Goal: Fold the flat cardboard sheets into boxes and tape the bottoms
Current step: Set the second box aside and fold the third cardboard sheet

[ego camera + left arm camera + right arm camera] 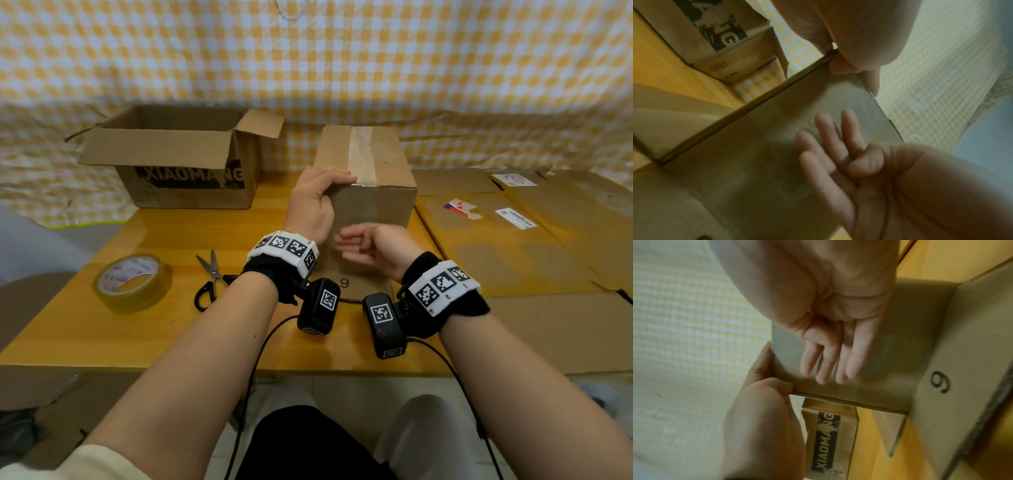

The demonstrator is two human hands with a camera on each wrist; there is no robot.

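Note:
A folded brown cardboard box [376, 205] stands at mid-table with its taped side up; a clear tape strip [359, 150] runs over the top and down the near face. My left hand [320, 193] grips the box's top near-left corner [824, 65], thumb on the near face and fingers over the top. My right hand [358, 245] is open with straight fingers [828, 366], laid flat on or just off the near face [766, 146]; it is blurred. A bottom flap marked "9" [941, 382] lies out on the table towards me.
A roll of clear tape [132, 282] and black-handled scissors [210, 277] lie at the front left. An open printed box [185, 161] stands at the back left. Flat cardboard sheets [513, 246] cover the table's right side. A checked cloth hangs behind.

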